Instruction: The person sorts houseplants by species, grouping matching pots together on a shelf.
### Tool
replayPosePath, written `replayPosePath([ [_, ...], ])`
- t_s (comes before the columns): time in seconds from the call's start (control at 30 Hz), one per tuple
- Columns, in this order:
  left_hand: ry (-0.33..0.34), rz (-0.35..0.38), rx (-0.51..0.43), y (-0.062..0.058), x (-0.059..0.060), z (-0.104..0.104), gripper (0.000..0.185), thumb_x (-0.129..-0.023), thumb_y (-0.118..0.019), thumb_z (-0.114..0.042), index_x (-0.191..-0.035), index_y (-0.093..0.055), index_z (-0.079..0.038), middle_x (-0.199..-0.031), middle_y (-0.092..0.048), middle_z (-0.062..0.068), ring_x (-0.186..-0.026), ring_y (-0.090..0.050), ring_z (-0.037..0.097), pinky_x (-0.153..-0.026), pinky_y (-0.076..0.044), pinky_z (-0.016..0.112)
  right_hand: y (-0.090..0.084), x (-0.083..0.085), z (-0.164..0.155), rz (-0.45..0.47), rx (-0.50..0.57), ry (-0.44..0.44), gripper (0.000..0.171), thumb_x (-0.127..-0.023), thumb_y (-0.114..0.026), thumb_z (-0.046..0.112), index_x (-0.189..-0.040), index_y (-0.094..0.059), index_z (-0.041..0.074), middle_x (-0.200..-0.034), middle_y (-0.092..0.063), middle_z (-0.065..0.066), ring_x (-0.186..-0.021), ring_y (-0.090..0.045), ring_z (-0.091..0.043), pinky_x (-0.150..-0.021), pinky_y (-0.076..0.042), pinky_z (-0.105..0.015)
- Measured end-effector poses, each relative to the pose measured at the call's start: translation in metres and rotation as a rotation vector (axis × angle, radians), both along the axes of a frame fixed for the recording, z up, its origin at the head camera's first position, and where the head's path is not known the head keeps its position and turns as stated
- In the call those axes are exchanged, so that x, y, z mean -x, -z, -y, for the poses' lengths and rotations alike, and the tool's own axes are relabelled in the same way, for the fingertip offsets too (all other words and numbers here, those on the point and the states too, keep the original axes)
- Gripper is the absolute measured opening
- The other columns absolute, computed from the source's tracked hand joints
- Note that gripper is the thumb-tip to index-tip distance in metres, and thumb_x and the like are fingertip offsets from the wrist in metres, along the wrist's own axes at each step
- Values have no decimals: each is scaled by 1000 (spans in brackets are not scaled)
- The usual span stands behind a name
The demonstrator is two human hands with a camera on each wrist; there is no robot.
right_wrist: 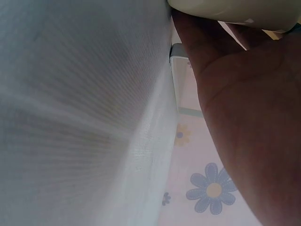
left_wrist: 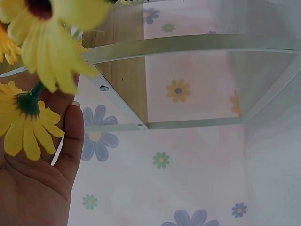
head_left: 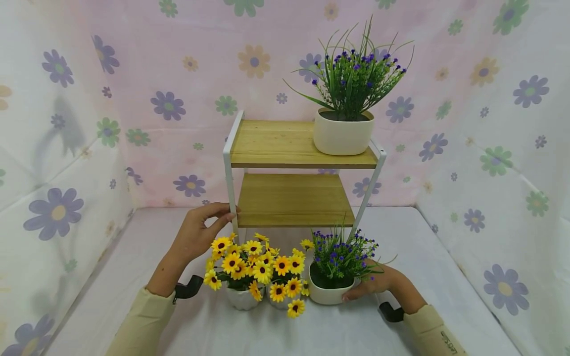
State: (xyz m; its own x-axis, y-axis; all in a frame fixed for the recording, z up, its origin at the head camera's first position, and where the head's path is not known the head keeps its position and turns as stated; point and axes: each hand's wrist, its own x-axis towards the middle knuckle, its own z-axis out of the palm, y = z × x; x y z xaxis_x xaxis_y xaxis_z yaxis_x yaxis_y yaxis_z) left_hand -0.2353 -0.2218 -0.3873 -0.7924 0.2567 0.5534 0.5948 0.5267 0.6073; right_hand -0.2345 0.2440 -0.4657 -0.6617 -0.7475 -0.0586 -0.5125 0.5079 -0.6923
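A two-tier shelf [head_left: 276,198] with wooden boards and white metal sides stands at the middle. My left hand [head_left: 196,232] grips its left front post, thumb in front; in the left wrist view, yellow flowers partly hide this hand [left_wrist: 42,179]. On the right, my right hand [head_left: 378,282] holds a low cream pot [head_left: 329,294] of purple flowers by its right side. The thumb lies at the pot's front, and the other fingers are mostly hidden by leaves. From the right wrist view, the palm [right_wrist: 254,117] is close beneath the pot [right_wrist: 244,12].
A larger cream pot [head_left: 343,136] of purple flowers sits on the top board's right side. Two pots of yellow flowers, a left one [head_left: 245,299] and a right one [head_left: 278,300], stand before the shelf. Flower-patterned cloth walls [head_left: 503,163] enclose the white-covered table [head_left: 213,326].
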Motion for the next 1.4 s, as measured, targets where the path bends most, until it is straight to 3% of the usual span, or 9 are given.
replayPosePath([
  [0.17,6,6,-7,1,0,0,21,-104,-69,-8,-122,-79,-13,-114,-80,-2,-104,-73,13,-95,-61,49,-1,0,0,-34,6,-25,77,-85,-92,36,-146,-56,6,-142,-64,-6,-131,-56,-17,-112,-47,-47],
  [0.4,1,7,-3,1,1,0,21,-104,-69,-9,-122,-79,-14,-114,-80,-3,-104,-73,13,-95,-59,32,-5,-1,-2,-56,-1,-30,74,-84,-92,36,-143,-59,6,-138,-67,-4,-123,-58,-12,-106,-50,-42],
  [0.53,0,6,-1,1,0,0,21,-104,-69,-9,-122,-79,-13,-114,-79,-3,-104,-73,13,-95,-58,31,-10,-3,-3,-68,12,-28,70,-84,-92,35,-140,-61,6,-133,-69,-3,-116,-60,-9,-100,-52,-37],
  [0.83,6,6,-3,1,0,0,21,-104,-69,-9,-122,-79,-14,-114,-79,-3,-103,-73,13,-94,-58,30,-28,-12,-3,-68,76,1,71,-83,-94,27,-141,-61,2,-135,-69,-8,-123,-60,-10,-103,-52,-37],
  [1.4,0,7,1,0,0,0,22,-104,-68,-9,-123,-79,-15,-115,-79,-3,-104,-73,14,-94,-59,34,-51,-21,-8,-228,101,13,75,-80,-96,26,-140,-58,2,-130,-68,-6,-120,-59,-7,-98,-56,-37],
])
